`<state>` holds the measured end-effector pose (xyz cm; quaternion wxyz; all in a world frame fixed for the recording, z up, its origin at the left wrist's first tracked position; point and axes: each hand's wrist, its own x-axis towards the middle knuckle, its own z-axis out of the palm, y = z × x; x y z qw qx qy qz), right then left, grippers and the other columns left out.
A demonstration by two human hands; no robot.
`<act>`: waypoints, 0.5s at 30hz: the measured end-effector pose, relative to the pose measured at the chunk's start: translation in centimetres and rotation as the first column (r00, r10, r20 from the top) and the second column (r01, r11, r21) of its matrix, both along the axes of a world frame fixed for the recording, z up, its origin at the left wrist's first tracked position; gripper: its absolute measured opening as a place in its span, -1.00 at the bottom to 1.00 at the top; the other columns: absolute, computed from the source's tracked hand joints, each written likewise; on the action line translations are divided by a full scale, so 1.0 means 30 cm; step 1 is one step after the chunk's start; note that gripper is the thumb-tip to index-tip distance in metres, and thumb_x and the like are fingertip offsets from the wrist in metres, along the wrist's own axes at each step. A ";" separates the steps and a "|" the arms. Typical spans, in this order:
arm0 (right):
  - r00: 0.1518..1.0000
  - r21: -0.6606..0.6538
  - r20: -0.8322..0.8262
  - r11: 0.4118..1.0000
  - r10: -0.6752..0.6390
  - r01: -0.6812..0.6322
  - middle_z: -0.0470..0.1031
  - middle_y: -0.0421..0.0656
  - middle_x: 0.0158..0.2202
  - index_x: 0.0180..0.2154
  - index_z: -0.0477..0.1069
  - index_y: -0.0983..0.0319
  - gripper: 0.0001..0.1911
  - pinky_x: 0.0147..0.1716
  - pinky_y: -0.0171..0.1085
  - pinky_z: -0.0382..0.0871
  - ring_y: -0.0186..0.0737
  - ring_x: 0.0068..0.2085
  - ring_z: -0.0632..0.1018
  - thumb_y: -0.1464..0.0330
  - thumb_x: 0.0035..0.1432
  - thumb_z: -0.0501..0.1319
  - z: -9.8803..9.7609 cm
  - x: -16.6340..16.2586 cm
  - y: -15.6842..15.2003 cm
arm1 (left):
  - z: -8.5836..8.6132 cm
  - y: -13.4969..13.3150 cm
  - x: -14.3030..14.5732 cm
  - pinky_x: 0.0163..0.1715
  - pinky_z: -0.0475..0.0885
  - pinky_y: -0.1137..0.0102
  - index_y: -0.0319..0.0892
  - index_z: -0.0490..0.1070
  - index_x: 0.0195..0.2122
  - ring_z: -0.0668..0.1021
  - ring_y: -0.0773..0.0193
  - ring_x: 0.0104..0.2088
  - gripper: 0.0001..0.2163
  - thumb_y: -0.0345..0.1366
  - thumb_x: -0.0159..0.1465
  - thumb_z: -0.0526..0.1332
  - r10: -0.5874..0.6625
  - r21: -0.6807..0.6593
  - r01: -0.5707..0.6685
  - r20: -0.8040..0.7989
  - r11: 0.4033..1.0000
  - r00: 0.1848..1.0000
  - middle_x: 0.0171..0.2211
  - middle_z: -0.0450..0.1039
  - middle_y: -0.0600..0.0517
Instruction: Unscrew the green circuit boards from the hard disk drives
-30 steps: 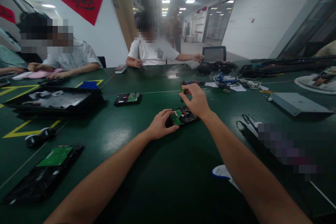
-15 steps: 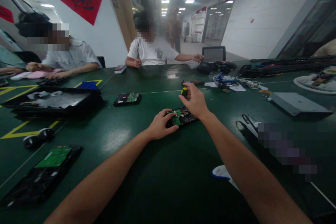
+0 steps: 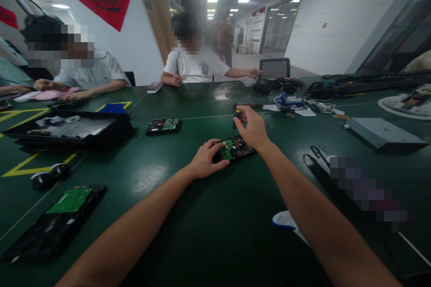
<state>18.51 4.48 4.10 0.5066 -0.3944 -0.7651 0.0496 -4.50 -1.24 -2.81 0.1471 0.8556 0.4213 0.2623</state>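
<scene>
At my remote post I judge the screwdriver (image 3: 234,124) could slip and scrape the green circuit board (image 3: 228,149) if the right hand (image 3: 252,129) tilts it; a slack left hand (image 3: 204,160) could let the hard drive (image 3: 241,148) twist. Right pinches the screwdriver's handle, shaft down; tip contact I can't tell. Left clasps the drive's left end, thumb at near edge. Drive lies on the table (image 3: 202,224), extending rightward from the left hand, below the right's fingers.

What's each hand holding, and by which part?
Right hand: screwdriver, by the handle. Left hand: hard drive, gripped at its left end.
</scene>
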 end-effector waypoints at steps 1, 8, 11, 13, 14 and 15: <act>1.000 0.003 0.000 1.000 -0.001 0.001 0.52 0.00 0.03 0.12 0.37 0.13 -0.63 -0.07 0.02 0.55 0.01 -0.05 0.58 0.31 0.29 0.23 0.002 0.000 -0.003 | 0.002 0.000 0.001 0.29 0.33 -0.03 -0.02 0.28 0.33 0.37 -0.13 0.30 -0.34 0.12 0.26 0.30 0.000 -0.001 0.000 0.006 1.000 1.000 0.30 0.27 -0.15; 1.000 0.021 0.008 1.000 0.007 -0.007 0.48 -0.01 0.02 0.09 0.37 0.14 -0.66 -0.08 -0.03 0.56 -0.04 -0.09 0.57 0.38 0.28 0.20 0.003 -0.007 -0.009 | -0.007 0.006 0.004 0.29 0.34 0.01 -0.10 0.22 0.32 0.40 -0.10 0.28 -0.27 0.14 0.23 0.32 0.014 0.019 -0.015 0.039 1.000 0.999 0.27 0.31 -0.18; 1.000 0.025 0.012 0.999 0.028 -0.028 0.49 -0.02 0.00 0.11 0.36 0.15 -0.62 -0.08 -0.03 0.56 -0.06 -0.12 0.58 0.42 0.26 0.20 -0.001 -0.007 -0.004 | -0.016 0.010 0.003 0.29 0.33 0.00 -0.09 0.22 0.32 0.39 -0.10 0.28 -0.26 0.14 0.22 0.33 0.023 0.021 -0.024 0.044 0.999 0.999 0.28 0.30 -0.18; 1.000 0.038 0.027 0.999 0.010 -0.011 0.48 -0.02 -0.03 0.09 0.37 0.15 -0.63 -0.07 -0.01 0.55 -0.07 -0.15 0.58 0.38 0.25 0.23 -0.003 -0.005 -0.003 | -0.017 0.011 0.003 0.29 0.33 0.00 -0.11 0.21 0.33 0.39 -0.10 0.28 -0.26 0.14 0.22 0.33 0.028 0.018 -0.029 0.043 0.999 0.999 0.28 0.28 -0.19; 1.000 0.044 0.030 0.999 -0.001 0.000 0.46 -0.02 -0.04 0.08 0.37 0.15 -0.64 -0.08 0.00 0.55 -0.07 -0.16 0.57 0.36 0.25 0.25 -0.003 -0.005 -0.002 | -0.016 0.010 0.003 0.29 0.33 0.00 -0.11 0.21 0.33 0.39 -0.11 0.28 -0.25 0.15 0.22 0.33 0.030 0.015 -0.031 0.042 0.999 0.999 0.28 0.28 -0.19; 1.000 0.048 0.029 0.999 -0.009 0.008 0.46 -0.02 -0.05 0.07 0.37 0.15 -0.65 -0.09 0.00 0.55 -0.07 -0.17 0.57 0.35 0.26 0.25 -0.003 -0.005 -0.002 | -0.015 0.010 0.003 0.29 0.34 -0.01 -0.11 0.21 0.33 0.39 -0.11 0.28 -0.25 0.15 0.22 0.33 0.032 0.010 -0.033 0.040 0.999 0.999 0.28 0.28 -0.20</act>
